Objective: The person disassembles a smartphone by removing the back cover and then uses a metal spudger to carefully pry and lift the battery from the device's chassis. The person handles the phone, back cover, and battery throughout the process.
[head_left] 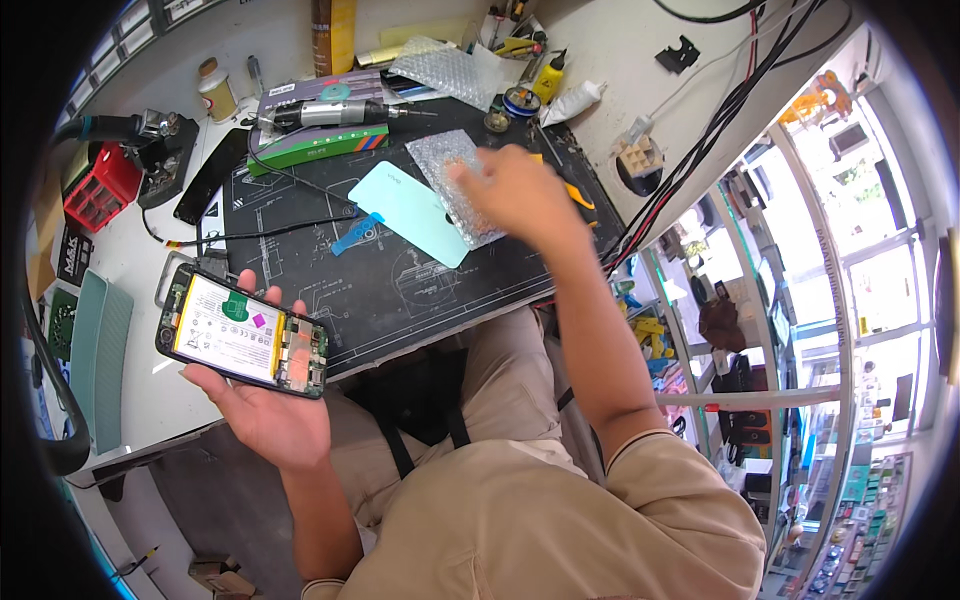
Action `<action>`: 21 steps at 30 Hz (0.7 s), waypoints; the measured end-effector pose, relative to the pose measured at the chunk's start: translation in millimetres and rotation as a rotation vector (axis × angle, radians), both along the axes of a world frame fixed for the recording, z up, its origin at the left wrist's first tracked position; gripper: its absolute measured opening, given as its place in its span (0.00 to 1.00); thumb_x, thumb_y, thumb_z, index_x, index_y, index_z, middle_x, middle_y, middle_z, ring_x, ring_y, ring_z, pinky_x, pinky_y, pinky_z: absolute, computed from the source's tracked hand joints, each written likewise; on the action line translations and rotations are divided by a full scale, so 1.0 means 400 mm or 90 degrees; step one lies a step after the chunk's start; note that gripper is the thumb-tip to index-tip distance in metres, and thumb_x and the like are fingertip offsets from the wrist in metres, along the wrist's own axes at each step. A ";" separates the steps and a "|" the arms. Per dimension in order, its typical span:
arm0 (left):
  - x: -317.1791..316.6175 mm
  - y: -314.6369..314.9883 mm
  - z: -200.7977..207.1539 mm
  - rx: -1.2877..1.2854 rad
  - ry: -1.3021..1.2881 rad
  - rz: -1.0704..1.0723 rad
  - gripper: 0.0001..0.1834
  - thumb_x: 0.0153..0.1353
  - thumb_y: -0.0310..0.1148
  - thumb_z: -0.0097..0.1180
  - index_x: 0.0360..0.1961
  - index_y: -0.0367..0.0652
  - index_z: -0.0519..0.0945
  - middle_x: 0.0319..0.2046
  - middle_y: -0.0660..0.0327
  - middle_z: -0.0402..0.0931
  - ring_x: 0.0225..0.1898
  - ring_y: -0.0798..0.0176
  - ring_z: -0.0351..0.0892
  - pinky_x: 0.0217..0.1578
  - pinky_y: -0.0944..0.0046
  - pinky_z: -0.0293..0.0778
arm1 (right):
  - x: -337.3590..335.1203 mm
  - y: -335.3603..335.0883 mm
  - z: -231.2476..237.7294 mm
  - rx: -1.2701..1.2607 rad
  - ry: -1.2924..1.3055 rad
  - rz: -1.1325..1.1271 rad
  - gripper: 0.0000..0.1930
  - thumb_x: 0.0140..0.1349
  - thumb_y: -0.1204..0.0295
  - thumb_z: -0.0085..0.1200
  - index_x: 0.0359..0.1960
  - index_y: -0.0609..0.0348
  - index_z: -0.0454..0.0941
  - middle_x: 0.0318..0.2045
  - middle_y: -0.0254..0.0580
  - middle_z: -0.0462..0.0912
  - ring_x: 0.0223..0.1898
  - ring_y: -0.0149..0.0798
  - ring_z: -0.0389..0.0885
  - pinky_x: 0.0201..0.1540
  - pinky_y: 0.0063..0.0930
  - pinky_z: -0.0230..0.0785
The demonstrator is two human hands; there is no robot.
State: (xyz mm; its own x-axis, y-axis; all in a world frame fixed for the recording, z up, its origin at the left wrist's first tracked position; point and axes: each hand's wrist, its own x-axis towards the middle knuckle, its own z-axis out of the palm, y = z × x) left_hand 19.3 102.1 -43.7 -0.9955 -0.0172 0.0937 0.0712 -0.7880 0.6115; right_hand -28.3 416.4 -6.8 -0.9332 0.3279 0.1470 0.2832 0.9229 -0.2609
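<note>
On the left, my left hand (275, 425) holds an opened smartphone (235, 370), its fingers and thumb along the phone's edges. The white battery (212, 335) and the circuit board (302, 350) face up. My right hand (525, 200) is over a piece of bubble wrap (430, 155) on the black work mat (430, 285). Motion smears its fingers, so whether they hold anything is unclear. Left of the wrap lies a mint-coloured phone back cover (405, 215), with a blue strip (357, 235) at its near left edge.
A grey rotary tool (335, 113) rests on a green and purple box (320, 150) behind the mat. Further left are a dark phone-sized panel (212, 178) and a red organizer (105, 185). A yellow bottle (550, 75) and a white tube (577, 102) lie at the back; cables (690, 165) run right.
</note>
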 end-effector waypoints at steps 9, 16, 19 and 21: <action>-0.057 -0.024 -0.027 0.158 -0.009 -0.244 0.39 0.82 0.65 0.29 0.84 0.56 0.55 0.79 0.45 0.60 0.71 0.42 0.72 0.73 0.32 0.66 | 0.122 0.139 0.074 -0.445 0.199 -0.080 0.19 0.74 0.58 0.64 0.52 0.63 0.88 0.33 0.32 0.88 0.33 0.22 0.79 0.37 0.22 0.73; -0.081 -0.019 -0.037 0.168 0.000 -0.298 0.40 0.82 0.65 0.26 0.83 0.52 0.57 0.79 0.43 0.59 0.70 0.39 0.74 0.70 0.29 0.68 | 0.103 0.100 0.030 -0.523 0.239 0.033 0.16 0.77 0.59 0.61 0.54 0.56 0.90 0.34 0.27 0.86 0.31 0.20 0.76 0.33 0.16 0.65; -0.090 -0.023 -0.034 0.139 -0.028 -0.264 0.41 0.82 0.66 0.26 0.84 0.52 0.56 0.78 0.43 0.62 0.67 0.39 0.77 0.66 0.30 0.74 | 0.075 0.037 -0.013 -0.497 0.236 0.160 0.12 0.75 0.66 0.62 0.52 0.58 0.90 0.33 0.28 0.86 0.30 0.22 0.77 0.32 0.19 0.67; -0.096 -0.031 -0.043 0.137 -0.013 -0.257 0.41 0.81 0.67 0.26 0.84 0.53 0.56 0.77 0.43 0.62 0.67 0.40 0.77 0.66 0.30 0.74 | 0.046 0.000 -0.029 -0.403 0.230 0.269 0.10 0.74 0.69 0.62 0.51 0.58 0.90 0.33 0.31 0.87 0.29 0.25 0.78 0.32 0.21 0.69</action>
State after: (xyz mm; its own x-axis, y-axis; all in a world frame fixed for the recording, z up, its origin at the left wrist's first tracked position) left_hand -19.0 89.7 -60.8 -0.9283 0.3550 0.1103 -0.2778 -0.8596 0.4289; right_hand -9.9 416.4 -18.3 -0.9270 0.0823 0.3660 -0.2535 0.5817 -0.7729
